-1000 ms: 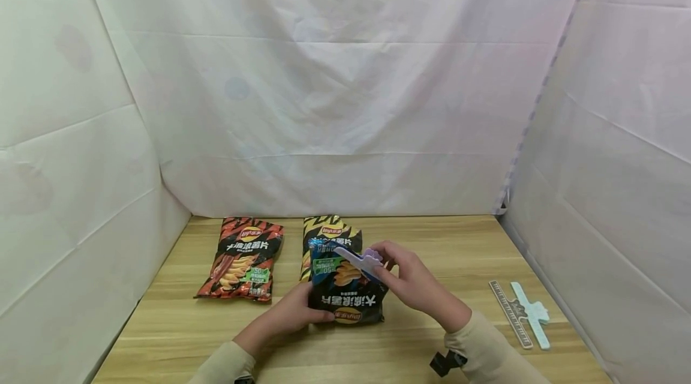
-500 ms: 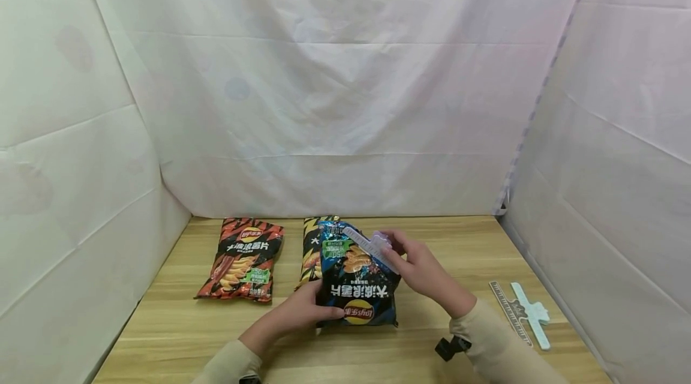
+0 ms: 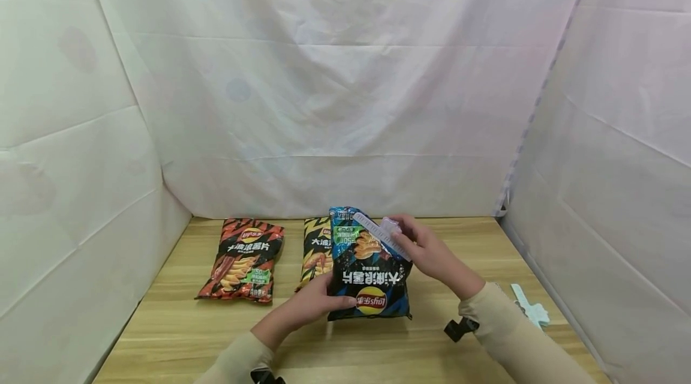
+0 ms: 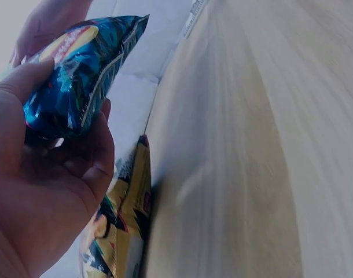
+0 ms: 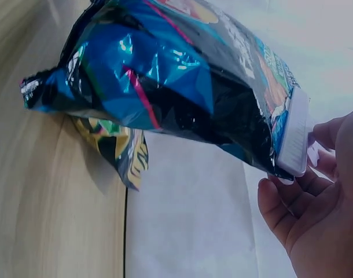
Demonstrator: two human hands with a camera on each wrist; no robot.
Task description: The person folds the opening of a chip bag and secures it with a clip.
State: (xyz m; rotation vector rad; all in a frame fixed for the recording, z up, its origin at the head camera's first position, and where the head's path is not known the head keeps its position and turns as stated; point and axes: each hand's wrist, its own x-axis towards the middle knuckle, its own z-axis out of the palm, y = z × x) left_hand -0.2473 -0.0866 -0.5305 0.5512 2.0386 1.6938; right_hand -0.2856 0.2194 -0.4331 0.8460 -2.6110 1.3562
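Observation:
A blue-and-black chip bag (image 3: 369,279) is held up over the table, its printed front facing me and its lettering upside down. My left hand (image 3: 308,305) grips its lower left side, with the thumb across the front, and the left wrist view shows the fingers curled under the bag (image 4: 63,98). Across the bag's upper right corner lies a pale purple bag clip (image 3: 379,234), set at a slant. My right hand (image 3: 434,258) pinches the clip's handle. In the right wrist view, the clip's bar (image 5: 294,136) sits over the bag's end, close to the fingertips.
A red chip bag (image 3: 242,261) lies at the left of the wooden table (image 3: 167,336). Behind the blue bag lies a yellow chip bag (image 3: 315,252), partly covered. At the right, a mint-green clip (image 3: 534,312) lies near the edge. White cloth (image 3: 345,102) encloses the back and sides.
Both hands have raised the blue bag, with the purple clip on it, and shifted it right and farther back. The bag's front shows more fully. My right sleeve now covers the dark ruler-like clip.

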